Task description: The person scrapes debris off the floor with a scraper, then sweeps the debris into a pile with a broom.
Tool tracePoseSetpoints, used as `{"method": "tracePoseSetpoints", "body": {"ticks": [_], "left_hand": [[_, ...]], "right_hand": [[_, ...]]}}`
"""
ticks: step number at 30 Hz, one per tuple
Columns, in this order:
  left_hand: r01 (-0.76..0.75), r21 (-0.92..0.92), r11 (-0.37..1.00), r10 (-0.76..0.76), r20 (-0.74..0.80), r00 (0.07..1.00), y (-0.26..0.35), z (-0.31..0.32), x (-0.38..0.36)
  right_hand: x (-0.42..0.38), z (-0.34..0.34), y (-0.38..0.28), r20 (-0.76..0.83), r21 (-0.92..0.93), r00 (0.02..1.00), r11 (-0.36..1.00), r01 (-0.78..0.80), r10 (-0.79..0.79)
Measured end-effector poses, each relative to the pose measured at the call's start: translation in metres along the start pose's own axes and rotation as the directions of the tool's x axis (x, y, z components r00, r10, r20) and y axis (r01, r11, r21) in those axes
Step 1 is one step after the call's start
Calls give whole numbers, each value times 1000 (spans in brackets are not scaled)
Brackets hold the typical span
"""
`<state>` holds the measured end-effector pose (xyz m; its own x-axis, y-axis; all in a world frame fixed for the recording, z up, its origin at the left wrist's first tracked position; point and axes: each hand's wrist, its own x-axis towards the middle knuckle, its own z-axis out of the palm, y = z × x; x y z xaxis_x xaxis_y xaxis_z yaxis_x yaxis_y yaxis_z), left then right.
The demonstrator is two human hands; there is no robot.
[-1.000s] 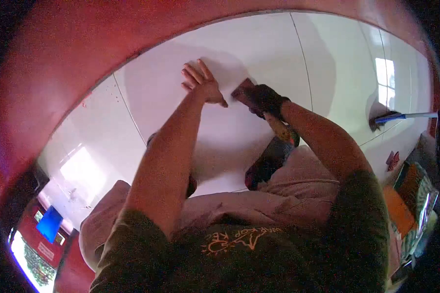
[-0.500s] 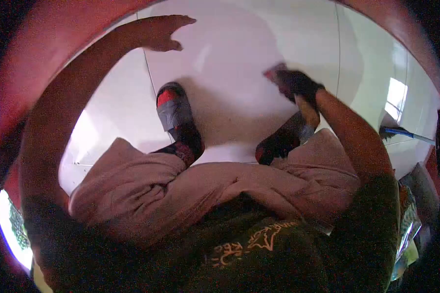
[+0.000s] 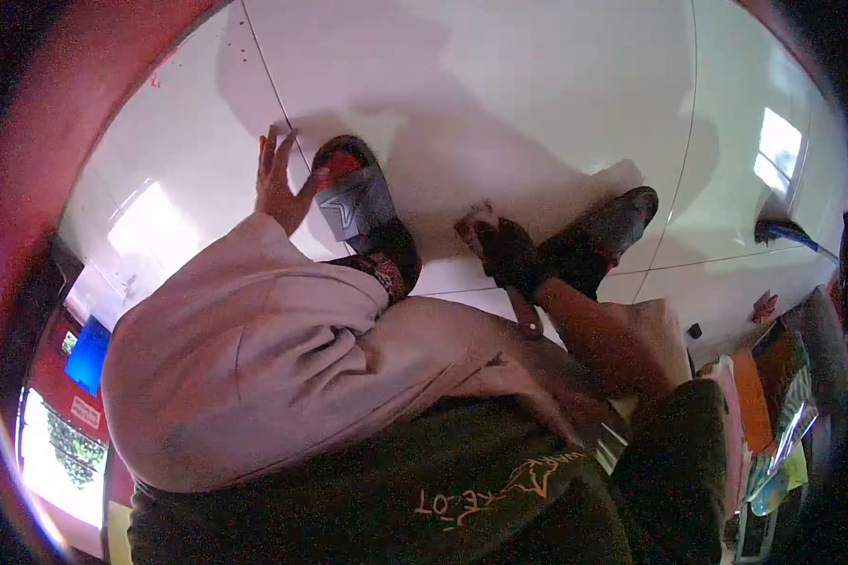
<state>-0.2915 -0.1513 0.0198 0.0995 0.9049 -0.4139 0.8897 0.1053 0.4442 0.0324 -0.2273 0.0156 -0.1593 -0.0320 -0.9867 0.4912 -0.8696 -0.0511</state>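
Observation:
My left hand [image 3: 285,184] is open with its fingers spread, holding nothing. It is just above the tiles beside the grey and black slide sandal [image 3: 353,202] on my left foot. My right hand [image 3: 509,247], dark as if in a glove with lighter fingertips, is closed low between my feet, near my right sandal [image 3: 622,226]. From its near side sticks the rounded end of a brown handle [image 3: 526,315]. The rest of this tool is hidden by the hand, so its kind cannot be made out.
Glossy white tiles [image 3: 537,85] spread around my feet. A broom with a blue handle [image 3: 796,234] lies at the right. Bags or cloths [image 3: 754,405] are piled at the lower right, near a small dark object [image 3: 694,331]. A red wall [image 3: 66,122] runs along the left.
My left hand has come down and back from the far left to beside my left foot. My right hand has moved left and nearer my body, still closed. The view has turned.

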Motion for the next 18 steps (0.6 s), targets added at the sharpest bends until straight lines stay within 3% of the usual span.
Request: {"method": "tracePoseSetpoints", "body": {"ticks": [1,3,5,6,7,9,10,12,15,18], "left_hand": [[-32,-13,999,31,-56,998,3,12,-5],[-43,14,999,43,1,999,6,21,-6],[-51,45,998,50,22,998,6,17,0],[-80,91,993,78,31,996,8,12,5],[-114,134,984,109,46,993,9,10,10],[-163,109,981,155,84,984,9,13,11],[-195,87,977,188,87,978,11,14,12],[-214,72,974,208,79,975,17,12,15],[-243,74,967,239,59,969,12,18,25],[-209,79,975,206,39,978,19,14,28]], "right_hand": [[3,4,-3,-42,-62,999,998,6,-8],[-2,14,4,-80,-107,997,994,-18,9],[-8,13,8,-92,111,994,992,61,-51],[-1,12,11,-90,119,995,991,61,-51],[13,13,18,-134,59,950,954,293,-283],[14,24,33,-174,19,869,881,474,-464],[11,27,38,-215,25,850,867,497,-481],[3,24,18,-247,20,818,841,540,-520],[-24,17,-20,-204,159,928,925,346,-312],[1,27,10,-196,-73,892,913,402,-408]]}}
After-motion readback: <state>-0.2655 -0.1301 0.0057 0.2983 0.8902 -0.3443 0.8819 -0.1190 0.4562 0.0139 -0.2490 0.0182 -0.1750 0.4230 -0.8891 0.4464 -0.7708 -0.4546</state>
